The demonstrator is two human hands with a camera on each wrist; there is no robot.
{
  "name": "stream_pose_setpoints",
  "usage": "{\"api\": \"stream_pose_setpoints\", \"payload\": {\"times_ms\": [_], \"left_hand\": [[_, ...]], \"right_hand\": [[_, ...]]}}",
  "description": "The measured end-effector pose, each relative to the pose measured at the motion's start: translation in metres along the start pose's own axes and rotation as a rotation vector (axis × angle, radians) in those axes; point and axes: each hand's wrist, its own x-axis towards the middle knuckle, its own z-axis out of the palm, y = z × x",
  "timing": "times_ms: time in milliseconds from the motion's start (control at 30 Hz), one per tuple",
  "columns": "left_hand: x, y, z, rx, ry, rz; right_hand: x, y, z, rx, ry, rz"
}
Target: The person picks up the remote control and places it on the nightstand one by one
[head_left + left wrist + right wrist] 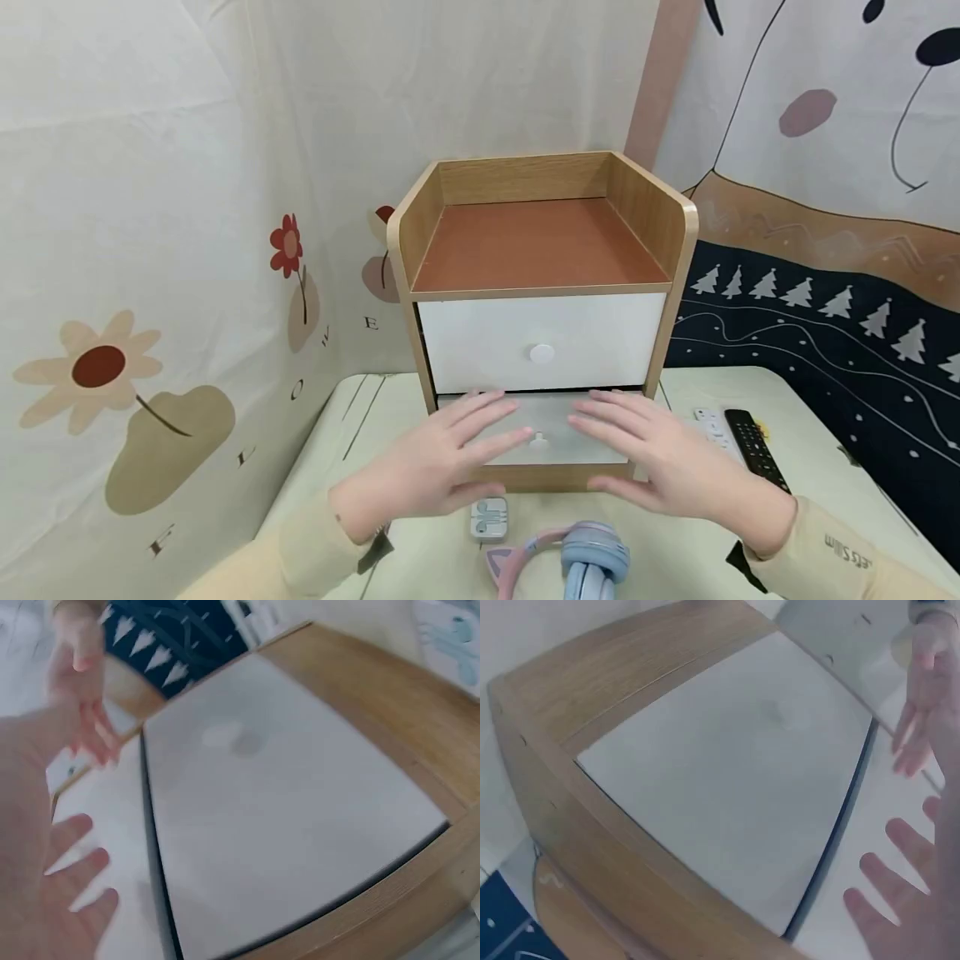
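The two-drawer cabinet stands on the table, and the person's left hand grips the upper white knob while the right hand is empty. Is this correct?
No: the left hand does not grip the upper white knob; the head view shows it open and empty. The two-drawer cabinet does stand on the table, and the right hand is empty.

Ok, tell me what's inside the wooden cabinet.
Only fronts show: the upper drawer and the lower drawer, partly behind both hands. Both drawers look closed, so any contents are hidden.
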Motion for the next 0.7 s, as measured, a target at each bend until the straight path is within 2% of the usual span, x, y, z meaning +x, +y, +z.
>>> {"api": "stream_pose_setpoints", "payload": {"times_ms": [100,167,233,300,400,500,600,700], "left_hand": [[0.003,-0.009,-0.002,-0.006,0.225,0.011],[0.005,-0.015,-0.002,0.009,0.385,0.007],[0.004,-0.022,-0.001,0.043,0.533,-0.021],[0.001,-0.028,0.002,0.083,0.664,-0.082],[-0.007,-0.034,0.008,0.127,0.814,-0.230],[-0.016,-0.036,0.016,0.091,0.893,-0.403],[-0.021,-0.036,0.021,0.002,0.892,-0.533],[-0.022,-0.036,0.026,-0.084,0.872,-0.613]], "right_hand": [[-0.005,0.009,0.001,-0.015,0.172,0.070],[-0.014,0.018,0.002,-0.034,0.257,0.141],[-0.026,0.026,0.006,-0.041,0.323,0.229],[-0.040,0.035,0.013,-0.052,0.365,0.324],[-0.064,0.044,0.026,-0.070,0.415,0.477],[-0.086,0.050,0.037,-0.090,0.477,0.634],[-0.108,0.055,0.043,-0.089,0.504,0.840],[-0.129,0.059,0.046,-0.081,0.478,1.059]]}}
